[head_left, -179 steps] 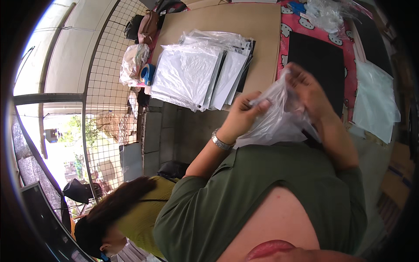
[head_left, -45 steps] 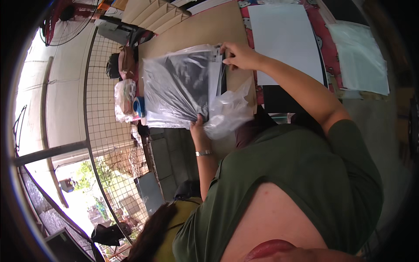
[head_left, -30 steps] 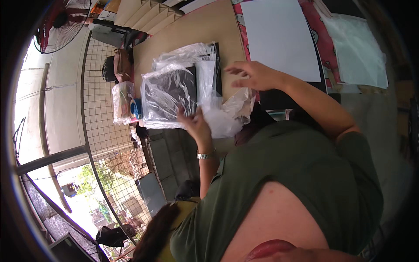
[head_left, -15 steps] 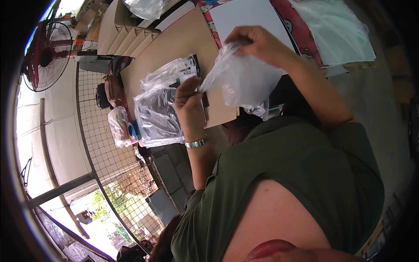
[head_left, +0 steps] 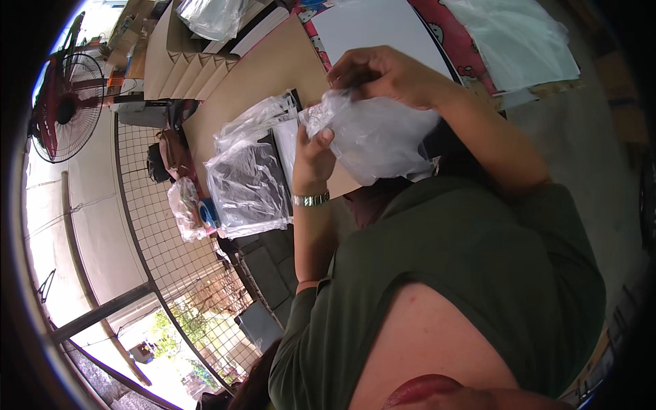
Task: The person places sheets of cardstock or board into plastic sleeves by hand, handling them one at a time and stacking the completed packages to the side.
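Note:
A clear plastic bag hangs crumpled between my hands, above the near edge of the table. My left hand, with a metal-band watch at the wrist, is closed on the bag's left edge, thumb on top. At the bag's upper edge my right hand pinches the plastic with bent fingers; its fingertips are partly hidden. Left of my left hand lies a pile of plastic-wrapped dark packs on the brown board. Beyond my right hand is a stack of white sheets.
Folded brown cardboard and a clear plastic package sit at the far left. More clear bags lie on the pink patterned cover at the far right. A fan and a wire-mesh wall stand to the left.
My left hand has moved right and closed further around the bag's edge. My right hand has shifted slightly left, so the hands are closer together and the bag is more bunched.

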Available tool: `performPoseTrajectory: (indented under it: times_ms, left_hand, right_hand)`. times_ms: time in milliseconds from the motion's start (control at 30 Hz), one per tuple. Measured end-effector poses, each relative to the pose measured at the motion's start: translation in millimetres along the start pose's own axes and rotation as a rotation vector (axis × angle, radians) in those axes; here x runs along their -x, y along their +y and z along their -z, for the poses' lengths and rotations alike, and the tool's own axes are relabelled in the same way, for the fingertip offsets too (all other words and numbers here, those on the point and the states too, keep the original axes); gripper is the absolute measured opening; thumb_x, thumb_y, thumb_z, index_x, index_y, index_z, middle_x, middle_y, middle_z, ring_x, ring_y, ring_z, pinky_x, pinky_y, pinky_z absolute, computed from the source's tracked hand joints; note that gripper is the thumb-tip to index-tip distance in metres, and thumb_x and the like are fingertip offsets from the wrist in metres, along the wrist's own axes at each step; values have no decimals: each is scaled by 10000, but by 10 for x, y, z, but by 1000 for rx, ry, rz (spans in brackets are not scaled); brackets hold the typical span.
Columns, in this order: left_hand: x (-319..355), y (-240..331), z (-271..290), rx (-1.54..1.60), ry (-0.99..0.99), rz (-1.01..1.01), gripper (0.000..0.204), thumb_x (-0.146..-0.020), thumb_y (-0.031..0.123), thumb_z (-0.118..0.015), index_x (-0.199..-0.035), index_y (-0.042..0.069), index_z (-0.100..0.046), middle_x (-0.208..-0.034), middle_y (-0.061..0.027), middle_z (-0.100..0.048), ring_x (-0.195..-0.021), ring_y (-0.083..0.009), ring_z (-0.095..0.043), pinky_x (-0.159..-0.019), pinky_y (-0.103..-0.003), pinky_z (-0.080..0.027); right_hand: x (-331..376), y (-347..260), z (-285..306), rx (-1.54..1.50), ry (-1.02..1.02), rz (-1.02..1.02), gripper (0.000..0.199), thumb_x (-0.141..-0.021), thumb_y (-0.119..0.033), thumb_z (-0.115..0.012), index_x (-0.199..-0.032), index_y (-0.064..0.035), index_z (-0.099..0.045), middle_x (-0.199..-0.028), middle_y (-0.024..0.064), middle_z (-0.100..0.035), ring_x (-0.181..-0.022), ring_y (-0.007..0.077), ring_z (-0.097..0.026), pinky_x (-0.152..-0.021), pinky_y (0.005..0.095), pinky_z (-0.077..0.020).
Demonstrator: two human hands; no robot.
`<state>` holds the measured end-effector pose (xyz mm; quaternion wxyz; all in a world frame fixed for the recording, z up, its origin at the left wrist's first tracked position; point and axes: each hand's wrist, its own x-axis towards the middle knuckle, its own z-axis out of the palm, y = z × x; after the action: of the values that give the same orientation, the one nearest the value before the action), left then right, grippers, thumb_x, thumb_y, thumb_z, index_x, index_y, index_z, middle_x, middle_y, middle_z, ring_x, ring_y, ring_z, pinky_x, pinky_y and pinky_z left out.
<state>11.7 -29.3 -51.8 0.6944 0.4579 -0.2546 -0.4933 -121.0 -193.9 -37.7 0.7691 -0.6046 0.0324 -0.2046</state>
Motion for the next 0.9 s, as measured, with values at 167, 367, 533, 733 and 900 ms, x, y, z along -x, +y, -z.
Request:
performPoseTrajectory:
  times_ms: [167,367,533,733,900]
  left_hand:
    - [-146,-54,-97,-169,239,38,374,-710,3,-641,-1063,-33,-524,-964,-125,-616,-893,-218,-604,-801,-326,-486]
    - [-152,-49,-149,-124,295,-183,277,-711,-55,-598,-978,19,-594,-935,-96,-638,-814,-190,-625,-737,-321,-511]
    - [-98,12,-169,-132,327,-261,256,-699,-89,-646,-919,15,-565,-872,-65,-631,-798,-137,-599,-751,-270,-482]
    - [32,-73,-226,-160,267,42,234,-802,67,-605,-1011,8,-518,-892,-40,-575,-834,-128,-541,-788,-243,-444]
    - [256,140,242,228,88,11,303,-835,226,-555,-1057,28,-498,-981,-148,-594,-925,-275,-593,-838,-412,-478]
  right_hand:
    - [-44,-4,60,365,134,84,198,-826,25,-529,-1010,-17,-587,-837,42,-632,-750,89,-577,-693,228,-464]
    - [-22,38,86,622,353,136,90,-840,-85,-587,-864,-2,-612,-693,14,-595,-613,72,-526,-574,244,-427]
    - [-65,164,192,896,496,352,134,-861,-121,-571,-798,-2,-574,-655,-10,-534,-596,69,-490,-566,253,-413]
    - [-114,65,-118,-241,513,-188,232,-912,-248,-510,-812,-53,-586,-632,-14,-486,-532,72,-449,-469,238,-386]
    - [299,-44,-36,81,-433,-258,188,-872,-198,-571,-958,-32,-597,-802,35,-615,-670,112,-542,-614,279,-449]
